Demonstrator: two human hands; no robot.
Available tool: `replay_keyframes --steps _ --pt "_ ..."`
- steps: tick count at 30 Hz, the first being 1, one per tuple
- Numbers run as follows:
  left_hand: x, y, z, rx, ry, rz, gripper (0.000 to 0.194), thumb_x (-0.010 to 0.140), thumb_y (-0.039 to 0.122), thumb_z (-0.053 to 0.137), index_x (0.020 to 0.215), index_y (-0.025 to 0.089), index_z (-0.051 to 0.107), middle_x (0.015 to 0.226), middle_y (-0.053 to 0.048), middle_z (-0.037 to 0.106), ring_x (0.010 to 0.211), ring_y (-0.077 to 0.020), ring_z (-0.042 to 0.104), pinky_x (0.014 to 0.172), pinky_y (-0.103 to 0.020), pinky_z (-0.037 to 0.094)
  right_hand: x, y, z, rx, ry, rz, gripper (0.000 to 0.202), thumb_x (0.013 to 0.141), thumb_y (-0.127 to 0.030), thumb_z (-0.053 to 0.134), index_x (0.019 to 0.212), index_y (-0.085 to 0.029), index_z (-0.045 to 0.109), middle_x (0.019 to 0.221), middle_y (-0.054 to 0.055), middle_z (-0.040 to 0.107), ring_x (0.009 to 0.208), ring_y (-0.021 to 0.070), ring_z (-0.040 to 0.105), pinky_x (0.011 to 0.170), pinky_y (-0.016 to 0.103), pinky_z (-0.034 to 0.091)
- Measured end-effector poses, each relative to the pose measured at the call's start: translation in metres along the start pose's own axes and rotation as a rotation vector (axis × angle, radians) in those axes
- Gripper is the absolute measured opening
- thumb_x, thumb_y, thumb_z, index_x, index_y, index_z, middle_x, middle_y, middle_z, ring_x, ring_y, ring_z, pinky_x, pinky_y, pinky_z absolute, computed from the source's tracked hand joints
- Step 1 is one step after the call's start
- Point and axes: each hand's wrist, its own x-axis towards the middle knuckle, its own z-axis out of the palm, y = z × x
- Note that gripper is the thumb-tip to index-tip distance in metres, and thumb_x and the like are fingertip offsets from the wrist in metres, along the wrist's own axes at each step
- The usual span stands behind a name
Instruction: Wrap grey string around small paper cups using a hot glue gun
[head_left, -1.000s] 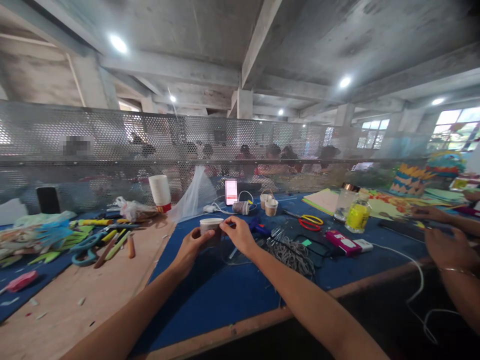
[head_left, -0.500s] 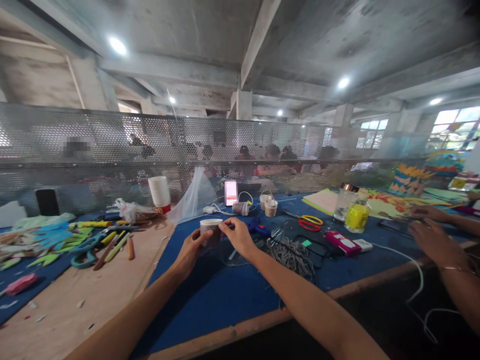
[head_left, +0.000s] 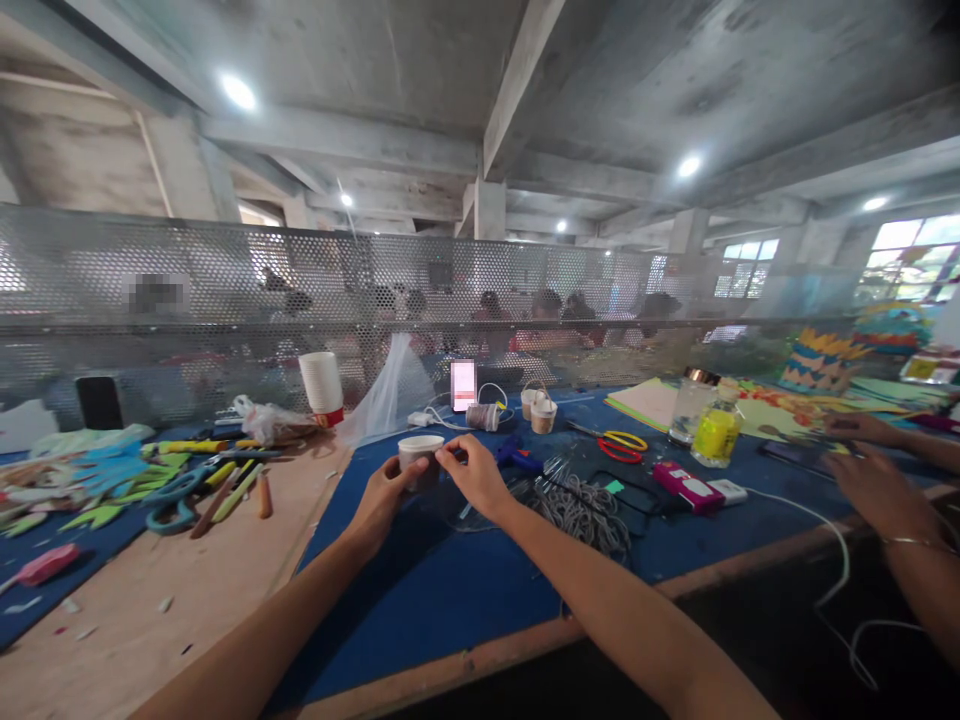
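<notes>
My left hand (head_left: pixel 386 492) is closed round a small paper cup (head_left: pixel 417 450), white at the rim and held upright over the blue table mat (head_left: pixel 420 620). Fingers of my right hand (head_left: pixel 474 480) are pinched together at the cup's right side; whatever lies between them is too small to make out. To the right of that hand lie a blue glue gun (head_left: pixel 519 458) and a tangled heap of grey cord (head_left: pixel 589 515). Behind the cup are a lit phone (head_left: pixel 463 386), a spool of cord (head_left: pixel 482 417) and small cups with handles (head_left: pixel 542 415).
Scissors (head_left: pixel 621 446), a purple box (head_left: pixel 686 487) and a bottle of yellow liquid (head_left: pixel 716 435) lie to the right. At left are stacked paper cups (head_left: pixel 320 385), teal scissors (head_left: pixel 171 508) and cut scraps. A co-worker's hand (head_left: pixel 874 485) is at far right. A perforated screen (head_left: pixel 450 290) stands behind.
My hands and the cup stay in nearly the same place, with the cup's rim tipped slightly. The co-worker's hand at far right has shifted a little.
</notes>
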Motion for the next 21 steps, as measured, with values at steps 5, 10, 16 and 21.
replay_keyframes --steps 5,10,16,21 --pt "0.001 0.000 -0.001 0.005 0.025 0.000 0.059 0.065 0.048 0.093 0.110 0.015 0.076 0.108 -0.011 0.079 0.098 -0.0263 0.073 0.086 -0.033 0.056 -0.004 -0.007 0.000 0.015 -0.022 -0.074 0.013 0.092 -0.033 0.070 0.085 -0.022 0.067 0.091 0.002 0.067 0.085 0.0178 0.065 0.085 0.029 0.053" --pt "0.000 0.002 0.000 -0.036 0.024 -0.018 0.058 0.065 0.048 0.094 0.109 0.015 0.076 0.106 -0.010 0.080 0.096 -0.0258 0.074 0.088 -0.035 0.057 -0.007 -0.012 -0.001 -0.050 -0.067 -0.159 0.024 0.098 -0.036 0.063 0.079 -0.022 0.067 0.089 0.003 0.065 0.086 0.0181 0.064 0.086 0.029 0.051" --pt "0.002 0.001 0.000 -0.101 -0.004 -0.026 0.057 0.065 0.046 0.094 0.110 0.015 0.075 0.104 -0.010 0.079 0.097 -0.0265 0.074 0.090 -0.037 0.058 0.004 -0.011 -0.014 -0.117 0.027 -0.217 0.017 0.098 -0.033 0.062 0.087 -0.021 0.065 0.094 0.005 0.066 0.088 0.0183 0.065 0.088 0.030 0.052" --pt "0.000 0.002 0.000 -0.116 -0.036 -0.038 0.057 0.067 0.047 0.093 0.111 0.014 0.076 0.100 -0.010 0.079 0.093 -0.0254 0.074 0.091 -0.038 0.057 0.019 -0.008 -0.052 -0.461 0.007 -0.086 0.010 0.098 -0.026 0.062 0.103 -0.020 0.067 0.105 0.006 0.070 0.095 0.0189 0.068 0.091 0.032 0.051"
